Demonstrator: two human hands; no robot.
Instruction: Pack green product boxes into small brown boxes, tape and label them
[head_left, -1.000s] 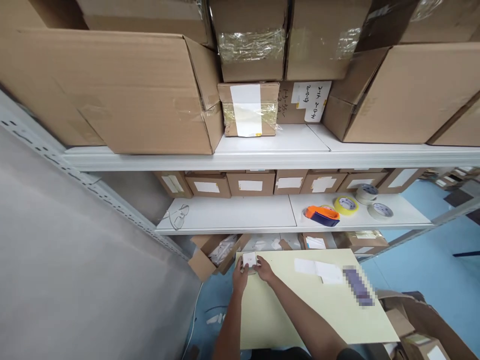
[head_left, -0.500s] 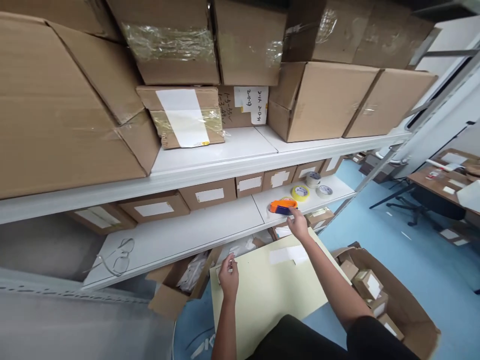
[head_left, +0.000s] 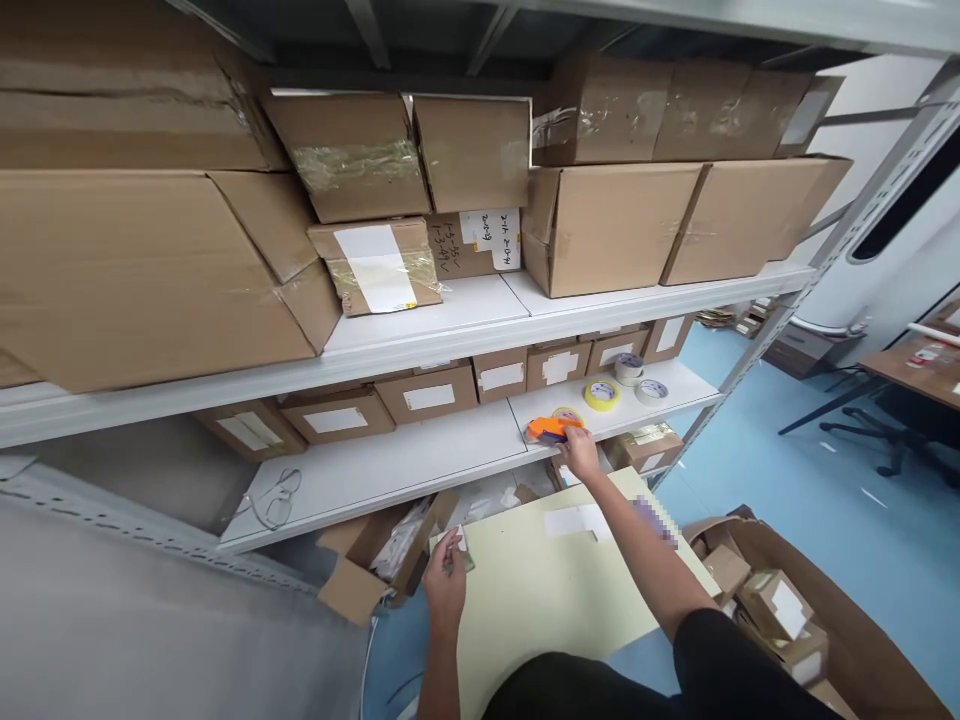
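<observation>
My right hand (head_left: 581, 453) reaches to the middle shelf, its fingers closed on the near end of an orange and dark blue tape dispenser (head_left: 546, 429). A roll of tape, partly hidden, lies right behind the dispenser. Over the left edge of a pale yellow board (head_left: 540, 600), my left hand (head_left: 445, 578) has its fingers curled together. By those fingertips is a small whitish and greenish piece that I cannot make out. A white paper strip (head_left: 566, 522) lies on the board's far part.
Tape rolls, one yellow (head_left: 601, 394), sit right of the dispenser. Glasses (head_left: 276, 505) lie at the shelf's left end. Cardboard boxes (head_left: 622, 230) fill the upper shelf. An open carton (head_left: 862, 620) with small boxes stands at right, another (head_left: 352, 590) left of the board.
My right hand has closed on the tape dispenser, which is turned a little. The view has shifted, showing more of the rack's top. My left hand remains by the board's left edge.
</observation>
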